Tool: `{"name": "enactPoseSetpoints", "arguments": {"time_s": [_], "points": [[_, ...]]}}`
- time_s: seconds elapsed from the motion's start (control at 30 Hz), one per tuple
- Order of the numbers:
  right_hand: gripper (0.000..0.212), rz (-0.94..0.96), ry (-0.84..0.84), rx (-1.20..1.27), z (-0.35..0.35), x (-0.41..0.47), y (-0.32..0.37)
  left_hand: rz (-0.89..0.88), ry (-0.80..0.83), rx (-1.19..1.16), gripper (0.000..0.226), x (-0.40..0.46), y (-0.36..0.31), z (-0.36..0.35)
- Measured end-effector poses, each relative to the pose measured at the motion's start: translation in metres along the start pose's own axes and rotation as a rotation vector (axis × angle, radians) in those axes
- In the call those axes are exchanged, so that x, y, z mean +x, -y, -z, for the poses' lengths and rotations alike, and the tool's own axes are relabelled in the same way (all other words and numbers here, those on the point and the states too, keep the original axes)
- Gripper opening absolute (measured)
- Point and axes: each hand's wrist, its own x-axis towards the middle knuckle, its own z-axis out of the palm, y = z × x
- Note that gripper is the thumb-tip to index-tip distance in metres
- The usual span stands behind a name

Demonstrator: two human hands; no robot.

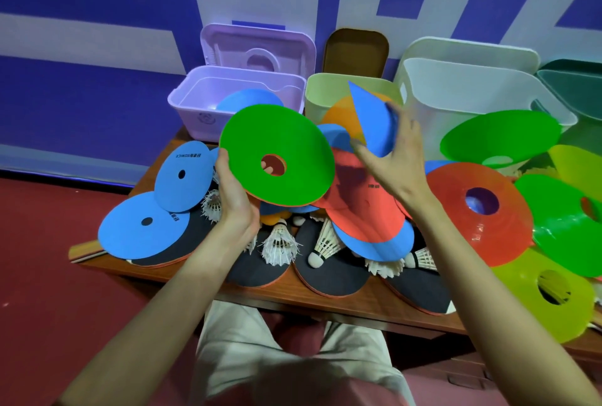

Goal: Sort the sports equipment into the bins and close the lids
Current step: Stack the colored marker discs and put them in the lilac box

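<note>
- The scene is bright and evenly lit; colours look strongly saturated.
- Soft shadows fall under the discs onto the counter (pixel 329 303).
- Faint glare shines on the red cone (pixel 456 219) at the right.
- The right hand (pixel 389 158) is motion-blurred at its fingers.
- Wide-angle distortion bends the edges, and the near bottom is out of focus.

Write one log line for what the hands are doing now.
left hand: holds green disc | right hand: holds blue disc | purple bin: open
</note>
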Motion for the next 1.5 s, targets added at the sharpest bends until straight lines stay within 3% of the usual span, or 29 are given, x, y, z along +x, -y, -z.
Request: {"name": "enactPoseSetpoints", "arguments": {"time_s": [0.17, 0.23, 0.33, 0.43, 0.57, 0.67, 0.8, 0.9, 1.03, 1.2, 1.33, 1.5], "points": [[0.041, 0.118, 0.006, 0.401, 0.007, 0.001, 0.026, -0.011, -0.009, 0.021, 0.047, 0.01, 0.001, -0.003], [0.022, 0.035, 0.054, 0.527, 0.006, 0.002, 0.034, 0.002, -0.02, 0.021, 0.046, 0.013, 0.002, -0.004], [0.029, -0.199, 0.15, 0.626, -0.002, 0.012, 0.034, 0.023, 0.003, 0.019, 0.045, 0.015, 0.002, -0.009], [0.042, -0.33, 0.197, 0.505, -0.014, 0.018, 0.029, 0.04, 0.043, 0.028, 0.042, 0.014, 0.004, -0.014], [0.037, -0.064, 0.162, 0.015, -0.036, 0.016, 0.002, 0.087, 0.053, -0.009, 0.043, 0.017, 0.007, -0.017], [0.016, 0.047, 0.121, -0.122, -0.048, 0.014, -0.016, 0.112, 0.02, -0.017, 0.034, 0.02, 0.008, -0.022], [0.043, 0.117, 0.246, -0.21, -0.054, 0.019, -0.023, 0.119, 0.012, 0.041, 0.041, 0.026, 0.009, -0.027], [0.048, 0.124, 0.331, -0.28, -0.053, 0.032, -0.03, 0.105, -0.005, 0.07, 0.04, 0.032, 0.009, -0.028], [0.045, 0.124, 0.271, -0.326, -0.047, 0.079, -0.045, 0.109, -0.031, 0.025, 0.042, 0.037, 0.008, -0.028], [0.081, 0.025, 0.354, -0.478, -0.053, 0.128, -0.069, 0.095, 0.017, 0.004, 0.04, 0.037, 0.007, -0.035], [0.07, -0.022, 0.38, -0.533, -0.059, 0.14, -0.08, 0.094, 0.016, 0.014, 0.04, 0.038, 0.007, -0.035], [0.041, -0.013, 0.237, -0.532, -0.053, 0.143, -0.078, 0.062, -0.014, 0.012, 0.045, 0.044, 0.004, -0.031]]}}
